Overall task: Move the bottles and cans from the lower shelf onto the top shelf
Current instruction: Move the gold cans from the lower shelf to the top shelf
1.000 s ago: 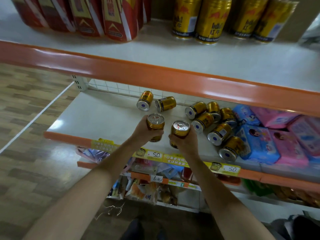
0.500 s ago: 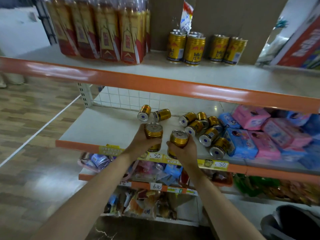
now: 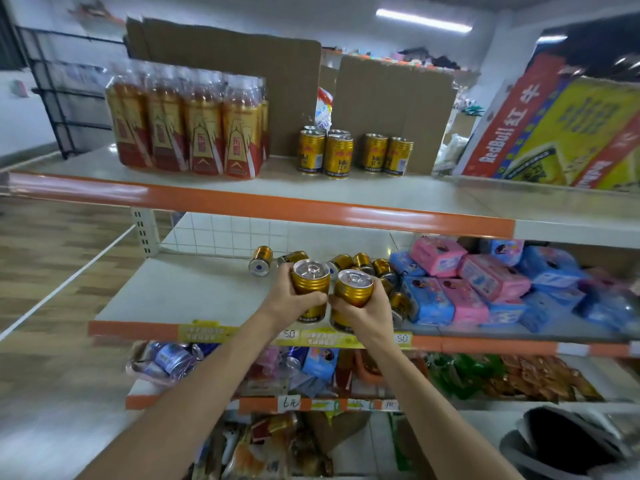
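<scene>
The left grip (image 3: 289, 301) is curled round a gold can (image 3: 310, 282), fingers wrapped about its lower body, and holds it upright with the pull-tab lid facing up. The right grip (image 3: 369, 311) is wrapped the same way round a second gold can (image 3: 354, 288), also upright. The two held cans sit just beside each other above the front part of the lower shelf (image 3: 194, 289), over its orange lip and yellow price strips.

Further back on the lower shelf, more loose cans (image 3: 260, 260) lie on their sides near the wire mesh at its rear, and some are partly hidden behind the hands. At the right end of the lower shelf lie pink and blue packets (image 3: 485, 282).

Directly above the lower shelf is the top shelf (image 3: 346, 194). On it a small group of standing cans (image 3: 337, 155) is set towards the back, with a shrink-wrapped pack of bottles (image 3: 187, 129) to their left and a RedBull carton (image 3: 554, 133) leaning at the right
</scene>
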`<state>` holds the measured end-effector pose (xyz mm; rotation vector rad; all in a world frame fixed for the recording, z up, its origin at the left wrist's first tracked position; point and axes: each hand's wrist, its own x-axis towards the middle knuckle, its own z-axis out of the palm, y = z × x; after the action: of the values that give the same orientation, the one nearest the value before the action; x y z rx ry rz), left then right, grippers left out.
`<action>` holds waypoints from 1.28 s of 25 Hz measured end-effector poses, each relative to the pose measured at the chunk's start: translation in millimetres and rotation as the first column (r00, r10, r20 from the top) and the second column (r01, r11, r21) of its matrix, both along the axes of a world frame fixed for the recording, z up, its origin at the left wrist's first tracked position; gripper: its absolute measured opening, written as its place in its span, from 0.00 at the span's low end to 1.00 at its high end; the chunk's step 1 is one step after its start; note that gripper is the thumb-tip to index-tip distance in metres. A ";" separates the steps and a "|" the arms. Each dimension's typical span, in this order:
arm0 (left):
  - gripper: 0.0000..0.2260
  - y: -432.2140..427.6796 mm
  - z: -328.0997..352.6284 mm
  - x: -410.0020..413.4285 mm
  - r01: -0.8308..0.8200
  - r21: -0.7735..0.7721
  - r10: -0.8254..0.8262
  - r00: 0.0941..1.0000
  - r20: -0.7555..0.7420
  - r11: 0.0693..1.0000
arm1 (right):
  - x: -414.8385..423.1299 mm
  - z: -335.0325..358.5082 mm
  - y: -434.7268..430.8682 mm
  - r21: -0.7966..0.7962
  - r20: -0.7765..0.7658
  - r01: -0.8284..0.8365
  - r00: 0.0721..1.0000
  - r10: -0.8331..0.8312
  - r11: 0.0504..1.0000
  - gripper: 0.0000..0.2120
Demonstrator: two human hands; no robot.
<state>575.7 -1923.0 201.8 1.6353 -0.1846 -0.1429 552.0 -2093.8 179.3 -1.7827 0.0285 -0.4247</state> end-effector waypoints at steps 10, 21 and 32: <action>0.36 -38.2 141.2 20.2 0.009 -0.004 -0.008 0.985 0.173 1.000 | 22.0 121.4 -57.1 -0.068 0.135 0.010 0.991 -0.001 0.998 0.21; 0.27 -98.3 182.3 37.8 0.007 0.005 -0.008 0.959 0.284 1.000 | 36.7 184.9 -102.0 -0.021 0.159 -0.100 0.982 0.102 0.995 0.16; 0.29 -140.8 173.4 78.6 -0.118 0.010 0.112 0.963 0.244 0.993 | 86.1 189.0 -144.5 -0.042 0.157 -0.041 0.986 0.047 0.998 0.27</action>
<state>654.3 -2063.8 375.2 1.6808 -0.2751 0.1461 638.1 -2238.3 368.3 -1.7791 -0.1312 -0.5366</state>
